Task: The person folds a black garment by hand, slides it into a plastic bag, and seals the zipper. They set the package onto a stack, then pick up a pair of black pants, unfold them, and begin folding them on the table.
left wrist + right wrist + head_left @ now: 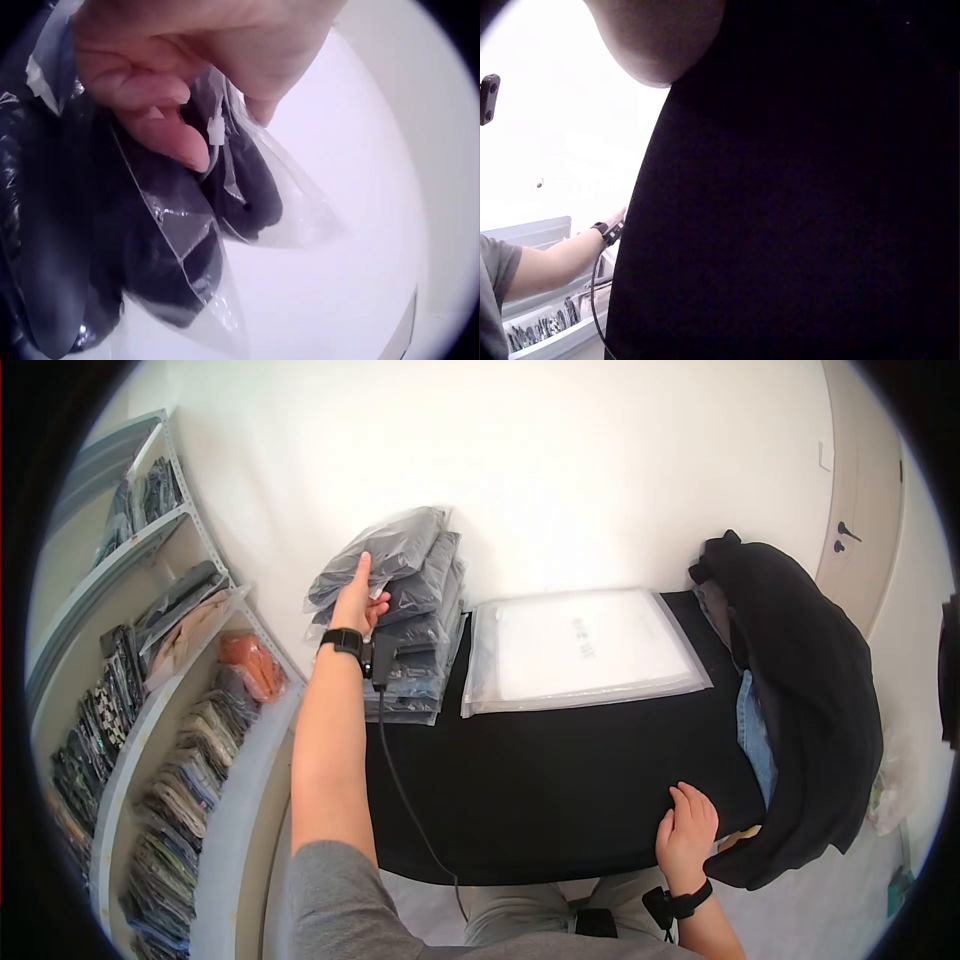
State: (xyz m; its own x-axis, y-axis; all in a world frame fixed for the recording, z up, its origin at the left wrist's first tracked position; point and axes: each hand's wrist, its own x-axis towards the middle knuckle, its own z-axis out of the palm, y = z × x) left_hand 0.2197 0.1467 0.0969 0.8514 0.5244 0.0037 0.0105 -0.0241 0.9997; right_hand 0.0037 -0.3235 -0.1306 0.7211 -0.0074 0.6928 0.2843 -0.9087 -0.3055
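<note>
At the far left of the black-covered table (560, 790), my left hand (358, 603) grips the edge of the top dark garment in a clear plastic bag (415, 540). This bag sits tilted over a stack of similar bagged garments (412, 650). In the left wrist view the fingers of my left hand (150, 112) curl at the clear plastic, with the thumb partly hidden, and other dark bagged bundles (172, 255) lie beside them. My right hand (688, 825) rests on the black cloth near the front right edge, fingers relaxed and holding nothing.
A pile of flat clear bags (590, 650) lies at the table's back middle. Black clothing (810, 690) hangs over the right end, with blue denim (753, 740) beneath. Shelves (190, 760) of bagged clothes stand left. A cable (405, 790) trails from my left wrist.
</note>
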